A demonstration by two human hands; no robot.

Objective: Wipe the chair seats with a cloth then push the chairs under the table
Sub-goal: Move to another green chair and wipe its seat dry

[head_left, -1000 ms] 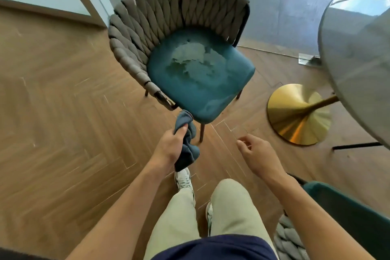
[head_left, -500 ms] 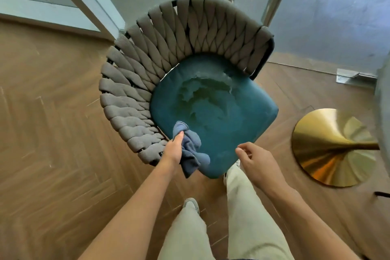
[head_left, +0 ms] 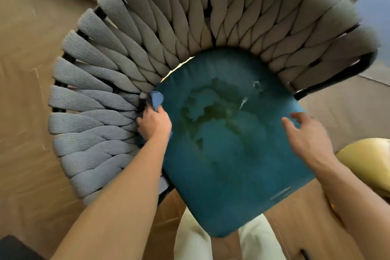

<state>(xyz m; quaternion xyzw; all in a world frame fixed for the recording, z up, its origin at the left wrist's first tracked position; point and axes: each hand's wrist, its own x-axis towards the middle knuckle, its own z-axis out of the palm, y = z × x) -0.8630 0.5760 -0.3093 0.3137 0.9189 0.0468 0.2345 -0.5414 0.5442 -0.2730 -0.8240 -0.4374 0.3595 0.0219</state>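
Note:
A chair with a teal velvet seat (head_left: 232, 154) and a grey woven rope back (head_left: 190, 27) fills the view just below me. My left hand (head_left: 155, 123) grips a blue-grey cloth (head_left: 156, 99) and holds it at the seat's left edge, where the cushion meets the woven side. Most of the cloth is hidden under the hand. My right hand (head_left: 306, 135) hovers over the seat's right edge with its fingers relaxed and spread, holding nothing. Pale rubbed patches and small light specks (head_left: 244, 102) mark the middle of the seat.
The gold table base (head_left: 367, 162) shows at the right edge, close to the seat's right corner. Wooden herringbone floor (head_left: 25, 69) lies to the left and front. My legs in light trousers (head_left: 192, 238) stand under the seat's front corner. A pale wall and window frame stand behind the chair.
I have leaned in close over the chair. My left hand carried the cloth from the seat's front corner up to its left edge. My right hand moved over the seat's right side.

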